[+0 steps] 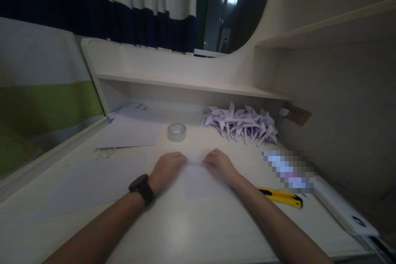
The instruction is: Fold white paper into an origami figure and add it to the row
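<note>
Between my two hands is a small white sheet of paper [198,179], its far edge raised or folded over where the fingers pinch it. My left hand [168,169], with a black watch [142,187] on the wrist, is closed on the far left corner. Closed on the far right corner is my right hand [219,165]. The near part of the paper lies on the pale desk [173,231]. Slight blur hides how the far edge is creased. A roll of clear tape [177,132] sits just beyond my left hand.
Paper pinwheels [241,123] are heaped at the back right. Paper sheets [133,128] are stacked at the back left, with another sheet [93,181] nearer. A yellow utility knife [283,198] lies beside my right forearm, near a pixelated phone-like object [287,171] and a white power strip [343,206].
</note>
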`<state>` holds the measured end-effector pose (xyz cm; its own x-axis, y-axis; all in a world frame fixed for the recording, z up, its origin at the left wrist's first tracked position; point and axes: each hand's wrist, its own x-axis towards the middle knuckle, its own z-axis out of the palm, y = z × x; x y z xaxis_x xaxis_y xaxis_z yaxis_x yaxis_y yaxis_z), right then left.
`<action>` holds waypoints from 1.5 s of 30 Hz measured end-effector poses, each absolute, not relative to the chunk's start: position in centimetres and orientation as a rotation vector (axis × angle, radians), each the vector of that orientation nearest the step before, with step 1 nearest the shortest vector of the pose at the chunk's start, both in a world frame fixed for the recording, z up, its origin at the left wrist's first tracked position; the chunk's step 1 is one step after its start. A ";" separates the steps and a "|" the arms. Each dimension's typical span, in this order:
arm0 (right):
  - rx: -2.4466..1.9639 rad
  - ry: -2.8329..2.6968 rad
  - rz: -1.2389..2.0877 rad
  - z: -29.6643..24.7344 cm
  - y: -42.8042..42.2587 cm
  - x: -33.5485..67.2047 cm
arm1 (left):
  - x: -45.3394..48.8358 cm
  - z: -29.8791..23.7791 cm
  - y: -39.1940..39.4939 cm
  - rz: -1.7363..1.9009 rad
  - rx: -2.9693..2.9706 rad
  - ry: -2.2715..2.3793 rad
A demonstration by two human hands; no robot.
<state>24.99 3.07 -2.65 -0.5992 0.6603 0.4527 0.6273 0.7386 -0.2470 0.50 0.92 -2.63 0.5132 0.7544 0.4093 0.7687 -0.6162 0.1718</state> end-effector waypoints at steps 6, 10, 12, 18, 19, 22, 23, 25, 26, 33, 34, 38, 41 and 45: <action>-1.066 -2.341 0.228 -2.8 2.9 24.8 | 0.5 -2.8 1.2 -0.831 -2.752 -1.392; -1.101 -2.283 0.276 -3.0 2.7 24.7 | 0.4 -3.0 1.3 -0.883 -2.780 -1.399; -1.086 -2.289 0.259 -3.0 2.7 24.7 | 0.3 -3.0 1.3 -0.864 -2.807 -1.362; -1.102 -2.325 0.070 -3.3 2.7 24.8 | 0.4 -2.9 1.4 -0.766 -2.813 -1.321; -1.102 -2.345 0.036 -3.3 2.7 24.8 | 0.4 -2.9 1.4 -0.767 -2.808 -1.322; -1.062 -2.387 -0.064 -3.1 2.6 24.7 | 0.4 -2.7 1.3 -0.800 -2.814 -1.339; -1.041 -2.392 -0.106 -3.0 2.6 24.7 | 0.3 -2.6 1.2 -0.829 -2.818 -1.351; -0.991 -2.396 -0.205 -2.7 2.5 24.7 | 0.2 -2.5 1.2 -0.900 -2.828 -1.376; -0.966 -2.403 -0.256 -2.6 2.5 24.6 | 0.1 -2.5 1.2 -0.933 -2.829 -1.388; -0.962 -2.462 -0.428 -2.3 2.5 24.2 | -0.2 -2.9 1.9 -1.079 -2.899 -1.335; -0.969 -2.468 -0.446 -2.4 2.5 24.1 | -0.2 -2.9 1.9 -1.077 -2.904 -1.329; -1.002 -2.466 -0.480 -3.0 2.6 24.0 | -0.2 -2.6 1.8 -1.038 -2.898 -1.307; -1.022 -2.477 -0.411 -3.3 2.7 24.1 | -0.1 -2.3 1.5 -0.937 -2.839 -1.288; -1.020 -2.475 -0.211 -3.4 2.5 24.1 | 0.7 -2.2 0.8 -0.800 -2.741 -1.217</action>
